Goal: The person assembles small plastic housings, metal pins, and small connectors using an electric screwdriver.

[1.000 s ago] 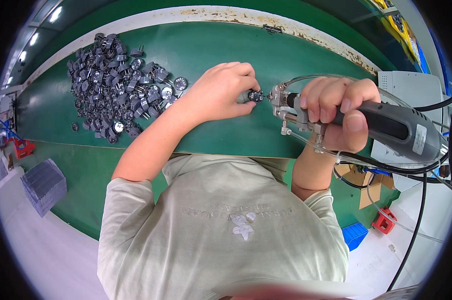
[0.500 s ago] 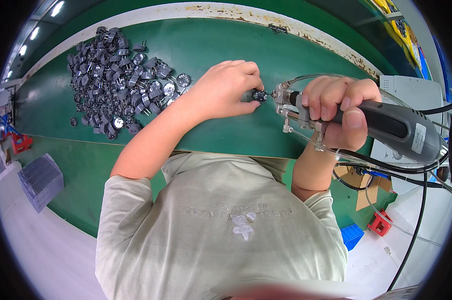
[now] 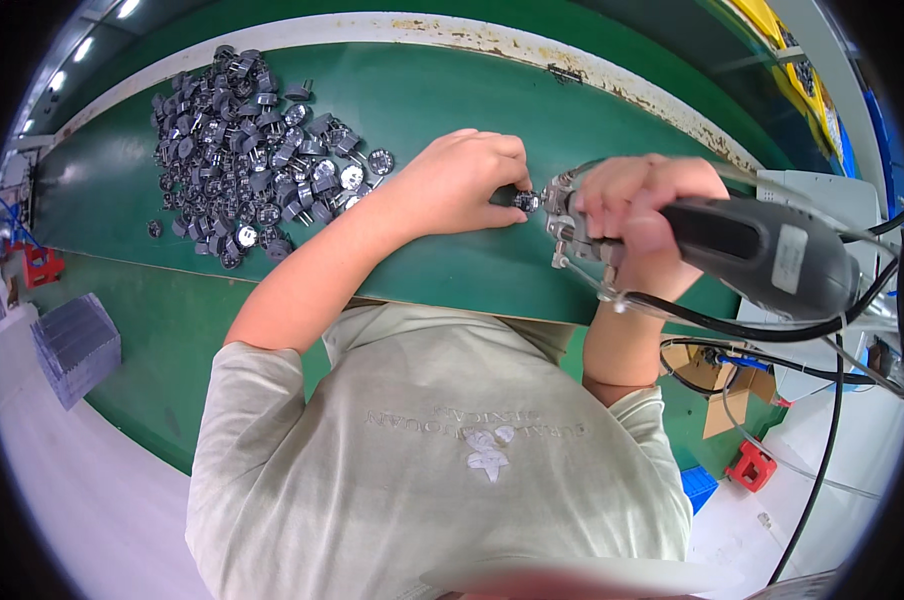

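Between thumb and fingers, my left hand [image 3: 477, 182] pinches a small dark round part [image 3: 526, 201] with a shiny face, held over the bench. A grey and black powered hand screwdriver [image 3: 762, 250] with a metal head and hoses fills my right hand [image 3: 644, 205], whose fingers wrap around its front. The tool's metal tip [image 3: 550, 195] is at or very close to the part; whether they touch is unclear. Behind my left forearm lies a heap of similar dark round parts [image 3: 242, 150], several with metal pins standing out.
The green bench top [image 3: 432, 270] has a worn white rail [image 3: 452, 32] along its far edge. A pale machine [image 3: 822, 195] stands at right, with black cables and clear hoses hanging nearby. On the floor are a cardboard box [image 3: 722, 410], a red stool [image 3: 751, 466] and a grey stack [image 3: 77, 350].
The screwdriver in my right hand has shifted left toward the part, its rear end lower now. My left hand keeps its pinch. The whole view has moved slightly.
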A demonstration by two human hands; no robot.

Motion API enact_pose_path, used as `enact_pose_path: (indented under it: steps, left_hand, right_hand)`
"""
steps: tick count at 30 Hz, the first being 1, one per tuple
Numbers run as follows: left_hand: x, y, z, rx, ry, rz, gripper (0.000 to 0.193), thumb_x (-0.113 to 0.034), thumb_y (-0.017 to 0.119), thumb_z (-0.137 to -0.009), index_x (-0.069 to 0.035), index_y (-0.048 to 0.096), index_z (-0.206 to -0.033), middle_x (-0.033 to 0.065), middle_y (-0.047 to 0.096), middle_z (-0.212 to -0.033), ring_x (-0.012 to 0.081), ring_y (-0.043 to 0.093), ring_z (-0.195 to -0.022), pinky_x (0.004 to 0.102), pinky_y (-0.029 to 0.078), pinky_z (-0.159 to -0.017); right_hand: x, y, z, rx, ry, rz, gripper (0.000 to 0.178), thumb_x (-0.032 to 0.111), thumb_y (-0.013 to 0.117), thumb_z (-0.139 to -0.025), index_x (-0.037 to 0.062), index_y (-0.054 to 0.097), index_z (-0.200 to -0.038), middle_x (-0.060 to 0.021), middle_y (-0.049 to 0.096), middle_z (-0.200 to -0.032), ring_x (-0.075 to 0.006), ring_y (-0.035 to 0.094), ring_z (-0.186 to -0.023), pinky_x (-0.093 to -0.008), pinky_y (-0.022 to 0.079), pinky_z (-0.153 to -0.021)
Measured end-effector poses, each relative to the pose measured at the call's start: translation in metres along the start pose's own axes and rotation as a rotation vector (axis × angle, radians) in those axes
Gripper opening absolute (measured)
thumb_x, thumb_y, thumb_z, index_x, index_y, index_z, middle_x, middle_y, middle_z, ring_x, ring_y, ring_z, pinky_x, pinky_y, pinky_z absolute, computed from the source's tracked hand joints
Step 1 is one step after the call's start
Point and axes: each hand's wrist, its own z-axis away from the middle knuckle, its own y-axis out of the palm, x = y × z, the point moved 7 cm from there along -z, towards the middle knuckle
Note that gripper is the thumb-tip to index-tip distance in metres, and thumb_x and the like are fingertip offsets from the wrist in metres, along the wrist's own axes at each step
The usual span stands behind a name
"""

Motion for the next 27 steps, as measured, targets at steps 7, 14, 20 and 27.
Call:
enact_pose_path:
  steps: [7,14,20,27]
  left_hand:
    - [-0.002,-0.005,0.002,-0.024,-0.017,-0.012,0.031,-0.020,0.075,-0.071,-0.006,0.069,-0.098,0.0079,0.062,-0.096,0.0288,0.062,-0.093,0.0388,0.048,-0.086]
    - [0.001,-0.002,0.002,0.017,0.004,-0.010,0.026,-0.019,0.073,-0.072,-0.005,0.070,-0.095,0.0064,0.060,-0.092,0.0270,0.061,-0.091,0.0388,0.047,-0.086]
    - [0.001,-0.001,0.000,0.010,0.001,0.004,0.024,-0.018,0.073,-0.072,-0.006,0.070,-0.093,0.0055,0.060,-0.090,0.0262,0.061,-0.090,0.0384,0.047,-0.085]
    - [0.000,-0.001,0.002,0.003,0.002,0.002,0.024,-0.018,0.074,-0.072,-0.007,0.071,-0.094,0.0056,0.060,-0.091,0.0264,0.061,-0.090,0.0382,0.047,-0.086]
  right_hand:
    - [0.049,-0.010,0.000,0.052,-0.109,-0.017,0.036,0.028,0.074,-0.087,0.0067,0.046,-0.095,-0.0063,0.055,-0.066,-0.0195,0.054,-0.054,-0.0401,0.051,-0.056]
    - [0.025,-0.001,-0.001,0.006,-0.011,-0.099,0.031,0.024,0.074,-0.085,0.0071,0.048,-0.084,-0.0061,0.053,-0.061,-0.0190,0.051,-0.049,-0.0375,0.048,-0.052]
    - [0.016,-0.002,0.002,-0.037,0.019,-0.077,0.032,0.023,0.075,-0.084,0.0062,0.047,-0.083,-0.0059,0.053,-0.060,-0.0178,0.050,-0.049,-0.0359,0.048,-0.052]
    - [0.014,0.002,0.004,-0.028,0.024,-0.077,0.033,0.023,0.075,-0.084,0.0061,0.047,-0.083,-0.0056,0.053,-0.060,-0.0174,0.050,-0.048,-0.0359,0.048,-0.051]
